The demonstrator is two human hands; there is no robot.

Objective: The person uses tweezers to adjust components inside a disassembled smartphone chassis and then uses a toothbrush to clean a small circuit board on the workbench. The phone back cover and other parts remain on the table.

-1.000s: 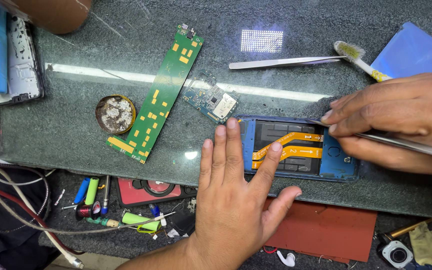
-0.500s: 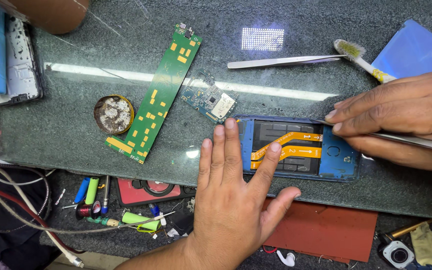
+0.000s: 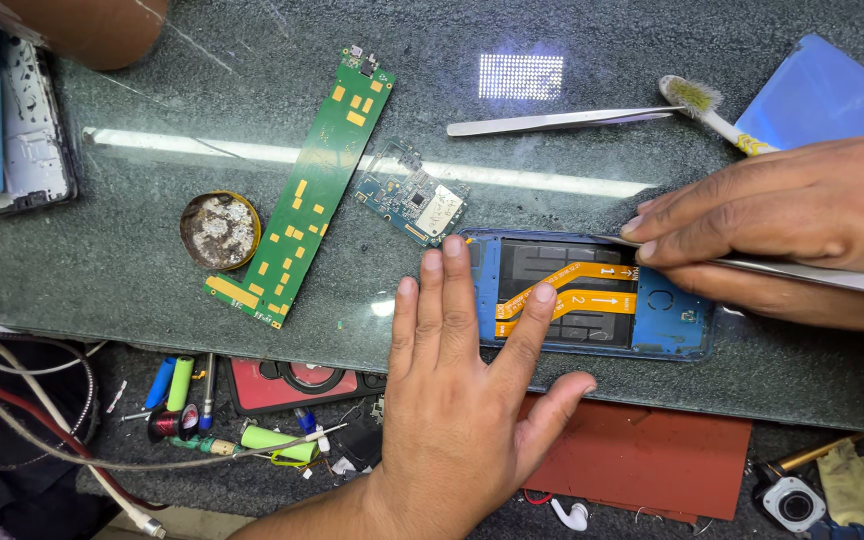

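Pressing flat on the open phone (image 3: 592, 293), the left hand (image 3: 462, 400) keeps it steady on the glass table (image 3: 132, 290); its fingers are spread and clasp nothing, one fingertip on the orange ribbon cables (image 3: 572, 290). Left of this hand lie a round tin (image 3: 219, 230), a long green board (image 3: 302, 190) and a small board (image 3: 414, 200), out of the way. Just right of it, the right hand (image 3: 792, 225) pinches metal tweezers (image 3: 812, 273), the tip at the upper edge of the phone. Beyond its knuckles rest spare tweezers (image 3: 552, 121) and a toothbrush (image 3: 712, 110).
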